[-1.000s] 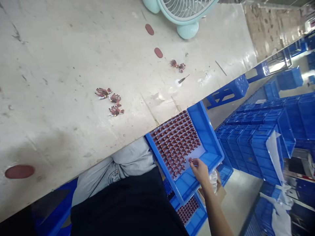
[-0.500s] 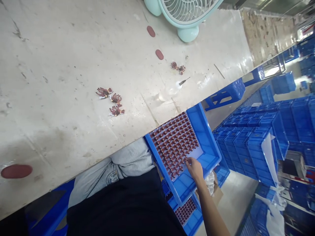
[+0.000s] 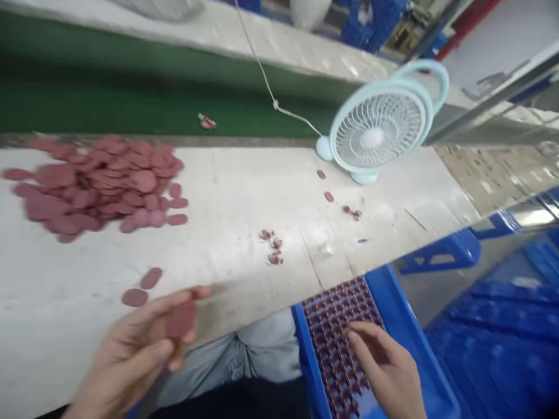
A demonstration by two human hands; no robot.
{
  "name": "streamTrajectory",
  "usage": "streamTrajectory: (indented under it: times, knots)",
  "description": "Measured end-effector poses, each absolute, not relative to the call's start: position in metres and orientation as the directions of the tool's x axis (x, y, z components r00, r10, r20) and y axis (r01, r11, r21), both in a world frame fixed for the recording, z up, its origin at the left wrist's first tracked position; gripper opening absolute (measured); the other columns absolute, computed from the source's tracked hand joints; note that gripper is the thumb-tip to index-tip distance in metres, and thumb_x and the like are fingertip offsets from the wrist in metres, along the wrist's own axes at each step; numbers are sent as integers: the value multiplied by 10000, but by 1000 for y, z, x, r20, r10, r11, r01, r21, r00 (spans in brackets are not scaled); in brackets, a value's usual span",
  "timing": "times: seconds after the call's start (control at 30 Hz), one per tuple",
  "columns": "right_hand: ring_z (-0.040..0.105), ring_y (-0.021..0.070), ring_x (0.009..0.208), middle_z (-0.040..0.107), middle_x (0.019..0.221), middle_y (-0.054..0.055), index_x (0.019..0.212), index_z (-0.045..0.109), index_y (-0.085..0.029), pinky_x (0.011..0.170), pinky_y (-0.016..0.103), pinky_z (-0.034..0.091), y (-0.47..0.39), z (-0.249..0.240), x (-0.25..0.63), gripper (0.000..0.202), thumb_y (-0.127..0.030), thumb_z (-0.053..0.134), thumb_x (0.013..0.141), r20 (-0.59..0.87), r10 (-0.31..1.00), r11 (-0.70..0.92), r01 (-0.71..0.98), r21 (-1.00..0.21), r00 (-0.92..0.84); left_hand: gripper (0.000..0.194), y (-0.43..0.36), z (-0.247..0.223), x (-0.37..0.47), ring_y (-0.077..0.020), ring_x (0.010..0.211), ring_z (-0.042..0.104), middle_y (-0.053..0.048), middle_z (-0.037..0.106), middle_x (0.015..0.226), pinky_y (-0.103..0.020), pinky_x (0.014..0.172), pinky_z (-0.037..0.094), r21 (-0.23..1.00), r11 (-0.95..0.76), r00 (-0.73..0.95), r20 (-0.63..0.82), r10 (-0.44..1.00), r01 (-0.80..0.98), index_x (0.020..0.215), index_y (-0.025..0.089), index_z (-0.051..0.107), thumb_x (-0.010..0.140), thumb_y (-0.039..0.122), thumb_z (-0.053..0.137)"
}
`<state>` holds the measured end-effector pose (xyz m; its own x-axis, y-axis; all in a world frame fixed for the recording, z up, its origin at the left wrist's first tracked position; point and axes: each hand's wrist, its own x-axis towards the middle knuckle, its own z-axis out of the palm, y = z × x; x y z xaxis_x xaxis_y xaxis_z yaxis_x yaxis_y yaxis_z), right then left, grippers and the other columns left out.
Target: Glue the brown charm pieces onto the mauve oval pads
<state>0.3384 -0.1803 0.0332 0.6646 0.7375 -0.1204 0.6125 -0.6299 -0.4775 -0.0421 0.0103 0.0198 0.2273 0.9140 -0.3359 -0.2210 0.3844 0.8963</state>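
My left hand (image 3: 131, 352) is raised over the near edge of the table, closed on a flat reddish-brown oval disc (image 3: 181, 319). Two similar discs (image 3: 134, 297) lie just beyond it. At the right, my right hand (image 3: 388, 366) is above the blue crate (image 3: 430, 361), its thumb and forefinger pinched together; whatever may be between the fingertips is too small to make out. Rows of small brown figures (image 3: 336, 326) fill much of the crate under that hand. A few more little figures (image 3: 274, 247) lie on the table between the hands.
A large heap of oval discs (image 3: 105, 186) covers the table's far left. Toward the back right stands a pale blue fan (image 3: 378, 137) with a white cord. Near it lie two discs (image 3: 329, 196) and small brown pieces (image 3: 351, 212). A blue stool (image 3: 454, 253) stands beyond the crate.
The view has swung left and up, bringing the disc heap into sight. My left hand has come into view holding a disc. My right hand remains over the crate.
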Motion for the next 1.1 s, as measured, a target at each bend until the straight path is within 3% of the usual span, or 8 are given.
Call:
streamTrajectory:
  times: [0.1,0.17,0.23,0.3,0.4,0.6,0.87,1.1]
  knots:
    - [736,289,746,767,857,47,960,730,-362,624,405,622,-99,78,271,128,-356,698,836,-25,968,-182,626,-758,250,350,15,19,-30,-115,642,614,-39,749,1222,-164,449,462,707,554,337,-443,831,-438,1044,327,789,702,327,862]
    - [717,237,693,758,809,24,946,735,-330,600,352,598,-35,98,227,110,-285,699,852,60,997,21,562,-827,51,377,14,15,-24,-126,658,626,-83,755,1201,-169,469,475,632,579,373,-442,815,-515,1039,291,796,673,297,884]
    - [710,188,709,752,785,13,851,734,-262,639,299,581,37,105,190,86,-280,664,898,114,993,97,589,-803,-9,373,12,10,-19,-136,674,638,-105,767,1157,-186,508,501,612,558,365,-423,829,-560,1042,266,794,680,282,882]
    - [708,146,744,756,840,11,928,727,-199,692,256,573,114,101,166,186,-319,586,953,194,980,155,758,-634,-38,378,11,5,-17,-147,685,641,-113,775,1112,-201,531,516,611,526,342,-400,850,-591,1042,245,790,678,275,885]
    - [702,159,931,733,982,37,1065,695,-113,892,319,553,218,89,151,269,-290,501,1008,227,970,196,840,-507,-89,379,12,1,-15,-159,694,629,-123,767,1107,-221,532,525,632,476,323,-350,879,-612,1045,221,786,682,283,880]
    - [643,159,1079,566,1317,92,1281,587,-78,1004,357,513,323,85,151,417,-385,425,1049,193,971,191,945,-266,-142,408,16,-1,-12,-158,708,623,-121,759,1093,-233,547,529,634,464,365,-291,884,-619,1049,216,784,677,350,885]
    - [648,241,1097,637,1258,106,1230,620,-150,937,459,562,373,73,157,340,-345,650,953,-59,992,107,994,-15,-108,426,17,-3,-13,-144,702,616,-106,757,1055,-225,553,525,625,483,413,-267,871,-613,1047,236,788,664,389,893]
    - [634,246,1121,623,1286,106,1238,614,-156,950,467,550,337,88,182,340,-355,631,963,-9,1000,30,998,63,-29,395,17,-13,-16,-134,721,595,-119,739,1107,-229,590,542,649,487,479,-209,853,-585,1118,223,762,743,317,842]
